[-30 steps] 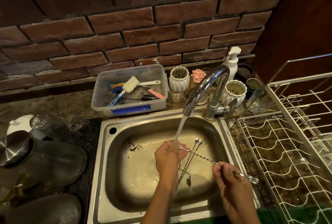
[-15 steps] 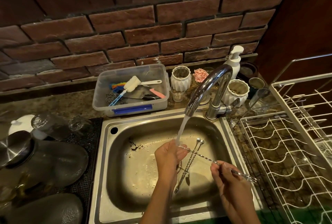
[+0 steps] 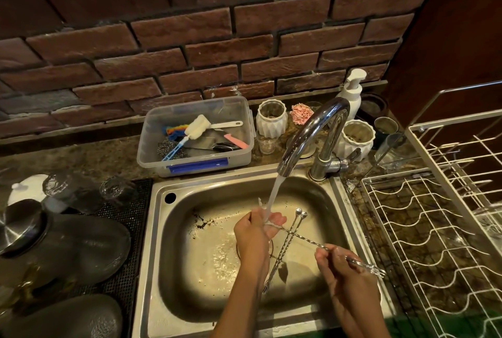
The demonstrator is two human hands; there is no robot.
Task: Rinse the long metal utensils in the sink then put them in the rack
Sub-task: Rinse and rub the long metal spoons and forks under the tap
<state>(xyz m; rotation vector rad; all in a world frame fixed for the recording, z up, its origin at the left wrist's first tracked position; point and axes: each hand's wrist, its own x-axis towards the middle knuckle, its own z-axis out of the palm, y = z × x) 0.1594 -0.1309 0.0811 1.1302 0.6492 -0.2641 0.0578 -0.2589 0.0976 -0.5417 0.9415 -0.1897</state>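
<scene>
Fingers (image 3: 324, 252) around twisted utensil (image 3: 301, 237) ends

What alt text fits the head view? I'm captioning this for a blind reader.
Two hands hold a long twisted metal utensil under the faucet stream over a steel sink: left hand at one end, right hand near the forked end. Two more utensils lie in the basin; a white wire rack stands to the right.

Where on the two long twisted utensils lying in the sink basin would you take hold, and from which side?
Grip the two twisted utensils on their mid shafts, coming straight down from above. They lie side by side on the sink floor, round ends toward the faucet, forked tips nearer the person.
</scene>
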